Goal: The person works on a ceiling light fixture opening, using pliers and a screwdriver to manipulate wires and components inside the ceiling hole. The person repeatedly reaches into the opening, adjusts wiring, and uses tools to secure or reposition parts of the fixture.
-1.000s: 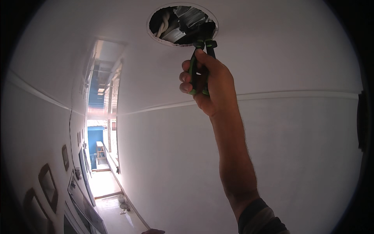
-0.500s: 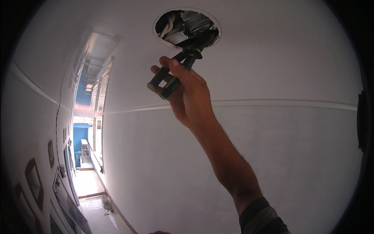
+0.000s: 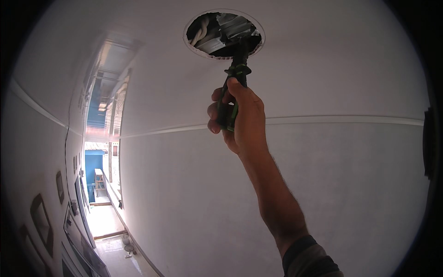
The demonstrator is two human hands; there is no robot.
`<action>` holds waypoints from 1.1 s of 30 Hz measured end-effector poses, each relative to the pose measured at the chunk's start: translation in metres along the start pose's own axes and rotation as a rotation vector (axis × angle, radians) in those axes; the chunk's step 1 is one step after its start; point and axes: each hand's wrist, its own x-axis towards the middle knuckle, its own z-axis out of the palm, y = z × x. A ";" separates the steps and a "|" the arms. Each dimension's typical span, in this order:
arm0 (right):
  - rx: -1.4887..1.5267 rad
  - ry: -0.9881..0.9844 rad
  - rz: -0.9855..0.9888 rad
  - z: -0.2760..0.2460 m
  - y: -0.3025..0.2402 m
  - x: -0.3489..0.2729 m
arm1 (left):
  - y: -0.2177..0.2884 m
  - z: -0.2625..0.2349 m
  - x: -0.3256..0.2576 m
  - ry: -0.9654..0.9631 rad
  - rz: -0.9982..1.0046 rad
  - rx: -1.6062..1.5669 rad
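Right hand (image 3: pixel 249 111): I see it raised overhead, fingers and thumb clamped on the pliers, thumb up near the collar.
Pliers (image 3: pixel 239 70): black with green trim, held upright just under the ceiling hole; their dark head overlaps its lower right part, and I cannot tell on my feed whether the jaws grip anything.
Left hand: outside my view, so I cannot tell its state.
Ceiling hole (image 3: pixel 214 56): oval from my angle, rough-edged, with a thin line traced around it on the pale ceiling (image 3: pixel 332 60).
Inside the hole: I make out a twisted whitish cable (image 3: pixel 200 31) at the left and crumpled silvery material (image 3: pixel 234 25) beside it.
Forearm (image 3: pixel 277 194): bare, rising from a dark sleeve (image 3: pixel 308 258) at the lower right.
Wall (image 3: pixel 332 194): plain and pale, met by a light trim strip (image 3: pixel 332 120) along the ceiling.
Left side: framed recesses (image 3: pixel 42 224) in another wall.
Far end: bright daylight, a blue surface (image 3: pixel 94 161) and a small wooden ladder (image 3: pixel 98 179).
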 end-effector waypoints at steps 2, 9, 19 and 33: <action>-0.006 0.005 0.006 -0.004 -0.009 0.008 | 0.006 -0.001 -0.004 0.009 -0.004 0.010; 0.213 -0.127 0.055 0.001 -0.038 0.024 | -0.060 0.030 -0.004 -0.021 -0.100 -0.703; -0.136 -0.079 0.088 -0.013 -0.022 -0.016 | 0.037 -0.007 0.026 0.111 0.168 -0.016; -0.642 -0.092 0.054 -0.036 -0.049 -0.022 | 0.004 0.004 0.020 0.027 0.053 -0.026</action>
